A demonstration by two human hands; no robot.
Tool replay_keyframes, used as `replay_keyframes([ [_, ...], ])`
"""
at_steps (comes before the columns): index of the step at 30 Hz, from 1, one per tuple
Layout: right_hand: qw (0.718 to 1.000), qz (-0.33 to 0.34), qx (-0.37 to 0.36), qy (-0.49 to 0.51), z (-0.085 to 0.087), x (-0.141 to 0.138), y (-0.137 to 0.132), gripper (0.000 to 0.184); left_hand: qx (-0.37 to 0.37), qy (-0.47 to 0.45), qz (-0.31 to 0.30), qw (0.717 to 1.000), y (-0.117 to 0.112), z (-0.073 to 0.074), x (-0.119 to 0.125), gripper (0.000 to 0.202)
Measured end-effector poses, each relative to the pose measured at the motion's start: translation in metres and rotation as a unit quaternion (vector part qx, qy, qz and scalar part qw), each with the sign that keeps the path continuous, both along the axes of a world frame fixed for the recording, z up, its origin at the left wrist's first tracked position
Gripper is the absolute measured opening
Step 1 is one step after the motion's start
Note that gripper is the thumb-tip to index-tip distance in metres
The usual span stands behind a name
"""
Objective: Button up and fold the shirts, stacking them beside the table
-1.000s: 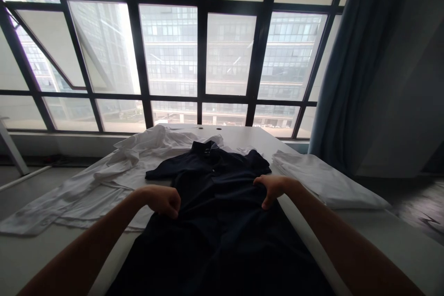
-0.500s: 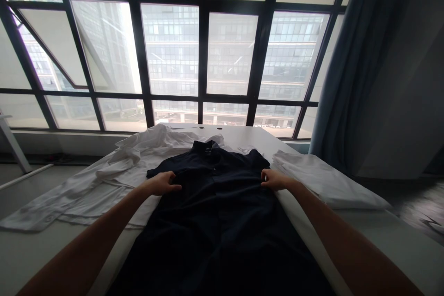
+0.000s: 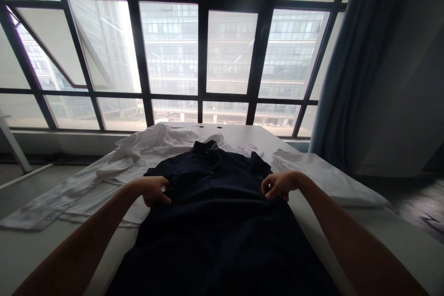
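A dark shirt (image 3: 222,222) lies flat, front up, on the white counter (image 3: 391,240). It fills the lower middle of the frame, collar toward the far end. At mid-frame the left hand (image 3: 152,189) has its grip clenched on the shirt's left edge below the sleeve. The right hand (image 3: 279,185) pinches the right edge likewise. Crumpled white garments (image 3: 104,180) sprawl at centre left and a folded white cloth (image 3: 322,178) lies at centre right. Beyond stand the window (image 3: 201,55) and a blue curtain (image 3: 347,78).

White shirts (image 3: 104,180) and folded cloth (image 3: 322,178) flank the dark shirt (image 3: 215,203).
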State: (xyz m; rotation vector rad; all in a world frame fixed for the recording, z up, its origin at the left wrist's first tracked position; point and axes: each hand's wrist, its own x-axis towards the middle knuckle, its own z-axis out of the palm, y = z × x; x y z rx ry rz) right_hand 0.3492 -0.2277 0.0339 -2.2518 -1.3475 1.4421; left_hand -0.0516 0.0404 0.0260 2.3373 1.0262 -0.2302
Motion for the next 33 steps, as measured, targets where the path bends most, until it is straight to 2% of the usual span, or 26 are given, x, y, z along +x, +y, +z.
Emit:
replay_keyframes([
  [2, 0.997, -0.034, 0.031, -0.056, -0.004, 0.002, 0.004, 0.059, 0.025, 0.028, 0.029, 0.999, 0.005, 0.002, 0.003, 0.048],
  [4, 0.978, -0.076, 0.093, -0.173, -0.011, 0.009, 0.009, 0.048, 0.128, 0.018, 0.060, 0.990, 0.013, 0.001, 0.005, 0.046],
  [7, 0.896, -0.126, 0.191, -0.381, -0.027, 0.026, 0.016, 0.031, 0.290, 0.007, 0.120, 0.949, 0.033, -0.004, 0.004, 0.044],
  [9, 0.843, -0.159, 0.228, -0.460, -0.040, 0.036, 0.018, 0.031, 0.320, 0.013, 0.157, 0.934, 0.047, -0.011, -0.001, 0.047],
  [11, 0.818, -0.186, 0.250, -0.483, -0.052, 0.044, 0.021, 0.037, 0.312, 0.016, 0.173, 0.934, 0.060, -0.019, -0.006, 0.049],
  [15, 0.813, -0.208, 0.276, -0.469, -0.069, 0.044, 0.027, 0.041, 0.266, -0.040, 0.169, 0.948, 0.078, -0.031, -0.010, 0.035],
  [17, 0.817, -0.209, 0.281, -0.458, -0.068, 0.040, 0.029, 0.039, 0.243, -0.096, 0.175, 0.949, 0.083, -0.034, -0.009, 0.027],
  [19, 0.814, -0.199, 0.284, -0.466, -0.062, 0.036, 0.028, 0.036, 0.237, -0.147, 0.191, 0.941, 0.087, -0.035, -0.009, 0.027],
  [23, 0.777, -0.206, 0.266, -0.532, -0.044, 0.031, 0.021, 0.035, 0.314, -0.211, 0.216, 0.900, 0.093, -0.032, -0.012, 0.032],
  [25, 0.786, -0.205, 0.221, -0.540, -0.038, 0.030, 0.016, 0.033, 0.356, -0.224, 0.215, 0.881, 0.097, -0.033, -0.015, 0.032],
  [28, 0.818, -0.184, 0.154, -0.523, -0.033, 0.027, 0.012, 0.026, 0.395, -0.233, 0.188, 0.868, 0.098, -0.034, -0.017, 0.033],
  [30, 0.811, -0.166, 0.159, -0.538, -0.030, 0.021, 0.014, 0.025, 0.428, -0.238, 0.164, 0.856, 0.092, -0.032, -0.015, 0.035],
  [32, 0.793, -0.142, 0.197, -0.559, -0.028, 0.010, 0.019, 0.026, 0.453, -0.246, 0.133, 0.847, 0.077, -0.024, -0.009, 0.035],
  [33, 0.788, -0.125, 0.225, -0.559, -0.027, 0.003, 0.022, 0.027, 0.450, -0.249, 0.106, 0.851, 0.067, -0.019, -0.004, 0.034],
])
